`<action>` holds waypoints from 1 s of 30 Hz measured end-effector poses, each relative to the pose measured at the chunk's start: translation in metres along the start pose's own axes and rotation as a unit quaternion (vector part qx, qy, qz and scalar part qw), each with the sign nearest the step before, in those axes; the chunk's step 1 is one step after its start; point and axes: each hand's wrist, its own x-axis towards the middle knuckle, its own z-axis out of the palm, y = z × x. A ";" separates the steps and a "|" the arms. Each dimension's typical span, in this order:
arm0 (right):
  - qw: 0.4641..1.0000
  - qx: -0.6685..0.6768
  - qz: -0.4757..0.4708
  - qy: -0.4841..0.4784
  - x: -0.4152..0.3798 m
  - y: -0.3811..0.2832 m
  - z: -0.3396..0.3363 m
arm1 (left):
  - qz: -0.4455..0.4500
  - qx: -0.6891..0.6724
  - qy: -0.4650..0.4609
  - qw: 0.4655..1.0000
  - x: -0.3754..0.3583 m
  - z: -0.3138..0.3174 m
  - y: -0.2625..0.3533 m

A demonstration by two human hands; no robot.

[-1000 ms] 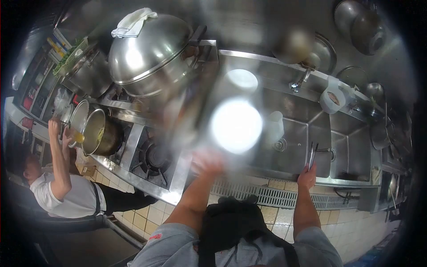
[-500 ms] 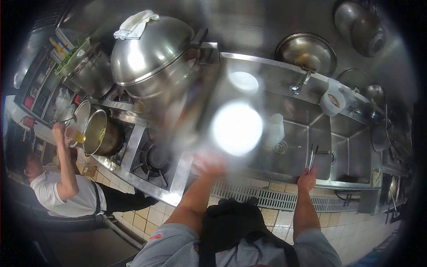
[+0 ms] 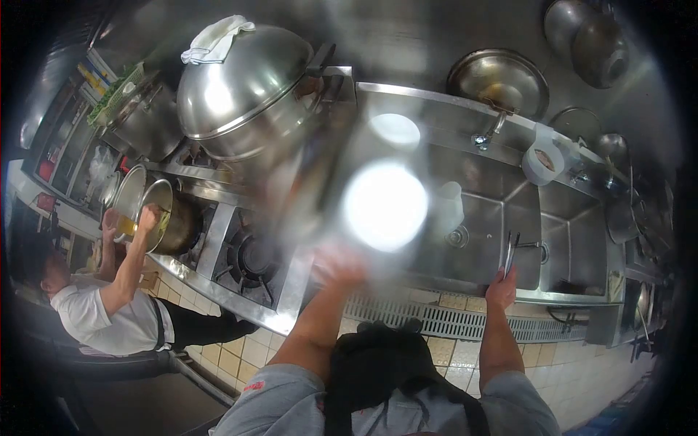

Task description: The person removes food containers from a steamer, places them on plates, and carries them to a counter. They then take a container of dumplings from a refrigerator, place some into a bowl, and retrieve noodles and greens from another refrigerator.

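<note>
My right hand (image 3: 501, 286) is closed around a pair of metal tongs (image 3: 510, 254), whose tips point away from me over the near side of the sink (image 3: 483, 265). My left hand (image 3: 339, 266) is at the metal counter edge between the stove and the sink, just below a bright round white shape (image 3: 385, 206). Blur and glare hide the fingers of this hand, so I cannot make out whether it holds anything. A translucent plastic container (image 3: 450, 207) is in the sink beside the drain.
A large domed steel lid (image 3: 243, 83) with a white cloth (image 3: 218, 40) covers a pot at the back left. Before it is a gas burner (image 3: 253, 258). On the left, a co-worker (image 3: 98, 305) reaches over a deep pot (image 3: 182, 221). A faucet (image 3: 494, 131) overhangs the sink.
The co-worker's raised hand has moved right and down, over the pot, while the other holds a cup of yellow liquid. My hands and the tongs have barely moved.
</note>
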 end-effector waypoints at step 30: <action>1.000 0.002 -0.005 0.023 0.001 0.003 0.005 | 0.003 0.002 -0.008 1.000 0.000 -0.001 0.000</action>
